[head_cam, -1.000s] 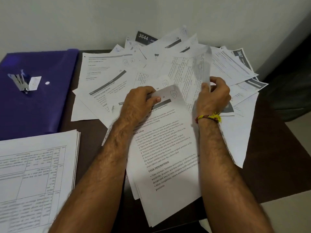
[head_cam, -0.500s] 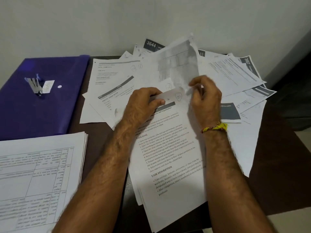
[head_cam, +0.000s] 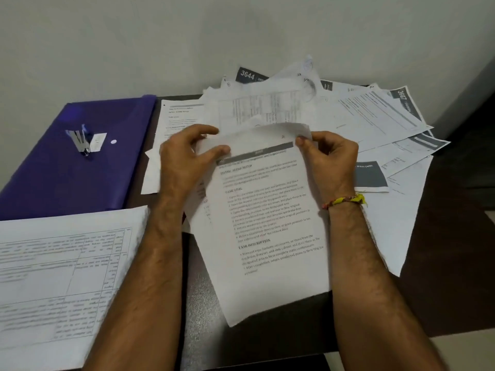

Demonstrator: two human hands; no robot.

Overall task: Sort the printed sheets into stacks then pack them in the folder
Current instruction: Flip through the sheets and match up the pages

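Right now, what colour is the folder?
Purple; the folder shows best in the head view.

Sheets (head_cam: 270, 210) matt white paper, thin, slightly curled at top. Folder (head_cam: 53, 172) smooth purple plastic, faint sheen. Stapler (head_cam: 80, 140) shiny metal. Table (head_cam: 442, 277) dark, smooth, matt. Wristband (head_cam: 345, 200) woven thread. Wall (head_cam: 160, 36) matt painted.

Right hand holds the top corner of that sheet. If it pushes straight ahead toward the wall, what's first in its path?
Likely the scattered sheets fanned out behind the held sheet. The right hand looks raised above them, so depth is unclear; the wall follows.
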